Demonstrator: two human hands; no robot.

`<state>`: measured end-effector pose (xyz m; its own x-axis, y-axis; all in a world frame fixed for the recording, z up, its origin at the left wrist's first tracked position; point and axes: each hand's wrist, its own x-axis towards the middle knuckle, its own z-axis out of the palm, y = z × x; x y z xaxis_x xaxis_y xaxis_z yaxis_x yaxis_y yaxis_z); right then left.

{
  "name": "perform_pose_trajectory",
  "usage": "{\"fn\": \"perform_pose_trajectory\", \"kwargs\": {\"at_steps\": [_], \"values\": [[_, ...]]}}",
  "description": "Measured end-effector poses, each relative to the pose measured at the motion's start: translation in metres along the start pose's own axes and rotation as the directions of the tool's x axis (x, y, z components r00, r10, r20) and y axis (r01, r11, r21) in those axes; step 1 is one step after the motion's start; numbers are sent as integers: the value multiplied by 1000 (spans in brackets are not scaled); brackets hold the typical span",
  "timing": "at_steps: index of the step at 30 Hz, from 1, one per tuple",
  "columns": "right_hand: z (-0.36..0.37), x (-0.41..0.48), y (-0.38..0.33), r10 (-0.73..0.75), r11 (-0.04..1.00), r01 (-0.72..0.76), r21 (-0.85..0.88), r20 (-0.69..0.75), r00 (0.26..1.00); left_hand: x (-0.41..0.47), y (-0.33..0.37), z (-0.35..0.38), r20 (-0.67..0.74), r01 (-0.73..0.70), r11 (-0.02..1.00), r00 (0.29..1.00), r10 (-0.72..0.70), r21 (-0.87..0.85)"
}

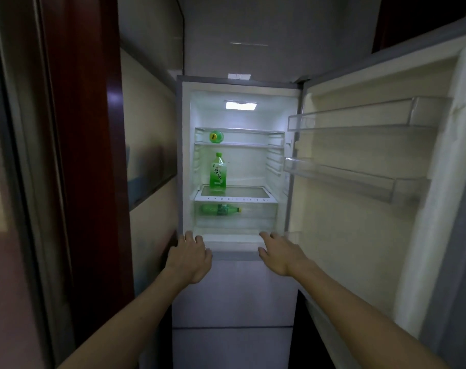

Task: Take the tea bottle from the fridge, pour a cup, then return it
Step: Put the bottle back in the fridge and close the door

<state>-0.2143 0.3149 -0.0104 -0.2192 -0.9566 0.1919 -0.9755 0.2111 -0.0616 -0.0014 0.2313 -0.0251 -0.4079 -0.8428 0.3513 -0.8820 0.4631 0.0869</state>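
Note:
The fridge (186, 155) stands lit with its door (359, 235) swung wide to the right. A green tea bottle (218, 170) stands upright on the glass middle shelf (242, 194), left of centre. A second green bottle (219, 209) lies on its side in the drawer below. A third one (215, 136) lies on the top shelf, cap end facing me. My left hand (190, 258) and my right hand (279, 255) reach out at the fridge's bottom front edge, fingers spread, holding nothing. No cup is in view.
A dark red wooden door frame (88, 155) stands close on the left beside a cream wall. The door's clear shelves (359, 121) jut out on the right. Closed lower fridge compartments (231, 302) sit below my hands.

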Motion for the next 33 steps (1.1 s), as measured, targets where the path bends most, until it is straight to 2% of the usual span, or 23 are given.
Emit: {"fn": "perform_pose_trajectory", "kwargs": {"at_steps": [4,6,7,9,11,20,27,33], "values": [[5,-37,-4,24,1000,-23,-16,31,999,-21,-7,4,28,-29,1000,999,29,-1],[4,-53,0,39,999,-39,-23,31,999,-28,-4,10,52,-98,995,994,96,30],[2,-60,3,46,998,-46,-31,23,999,-30,0,12,67,-156,986,986,152,64],[-5,-73,10,53,997,-53,-50,-5,999,-32,14,8,72,-182,979,982,176,94],[-13,-82,17,51,997,-54,-58,-38,998,-31,29,2,69,-193,980,980,189,58],[-47,-120,72,95,990,-104,-91,-100,990,-24,128,-17,9,-283,959,959,283,-5],[-89,-168,122,191,969,-214,-120,-183,964,-30,217,-27,-41,-421,904,907,420,-67],[-120,-206,138,269,939,-310,-150,-242,932,-41,269,-35,-61,-508,857,862,504,-88]]}}
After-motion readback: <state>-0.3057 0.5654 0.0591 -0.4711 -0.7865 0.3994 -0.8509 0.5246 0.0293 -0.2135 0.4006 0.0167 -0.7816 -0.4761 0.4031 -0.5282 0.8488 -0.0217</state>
